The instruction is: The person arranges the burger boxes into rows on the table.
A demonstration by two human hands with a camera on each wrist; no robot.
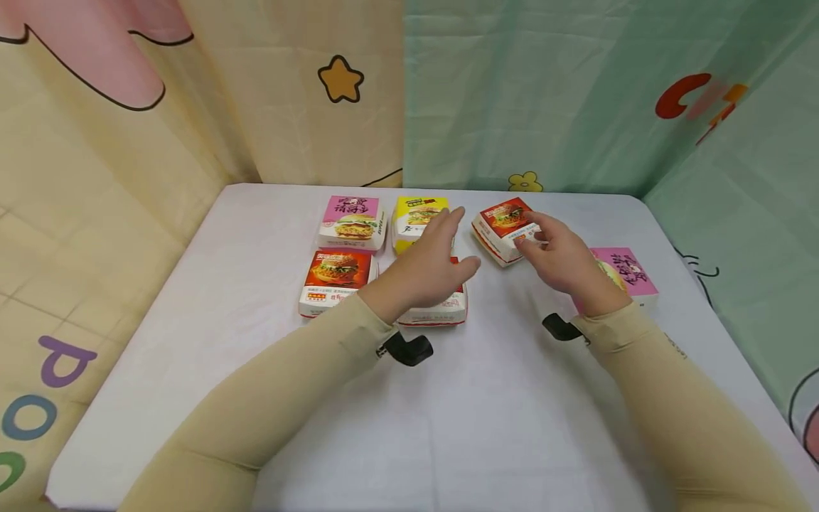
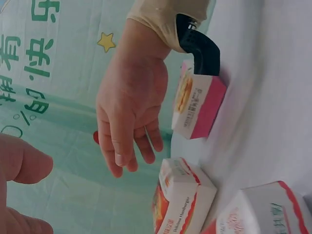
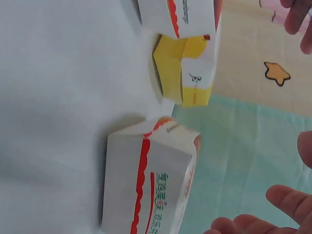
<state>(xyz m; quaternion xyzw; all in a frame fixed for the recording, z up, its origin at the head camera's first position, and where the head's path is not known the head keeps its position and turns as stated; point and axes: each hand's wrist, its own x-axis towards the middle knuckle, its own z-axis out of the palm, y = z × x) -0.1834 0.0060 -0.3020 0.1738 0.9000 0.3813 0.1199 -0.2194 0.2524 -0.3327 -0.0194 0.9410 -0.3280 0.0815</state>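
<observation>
My left hand (image 1: 427, 276) hovers with fingers spread over a group of small burger boxes, holding none. Beneath it, a red-and-white burger box (image 1: 441, 314) is partly covered by the hand, and a yellow burger box (image 1: 417, 213) sits just behind. My right hand (image 1: 563, 259) reaches to the near right corner of another red burger box (image 1: 499, 222), which stands turned at an angle. In the left wrist view, that right hand (image 2: 134, 95) hangs above the box (image 2: 181, 207) with extended fingers and does not grip it. The right wrist view shows its fingers (image 3: 290, 200) beside the box (image 3: 146, 190).
A pink burger box (image 1: 350, 222) and a red one (image 1: 335, 279) stand at the group's left side. Another pink box (image 1: 630, 272) lies beyond my right wrist, partly hidden. Printed curtains (image 1: 512, 92) enclose the white table (image 1: 499, 427) at the back and sides.
</observation>
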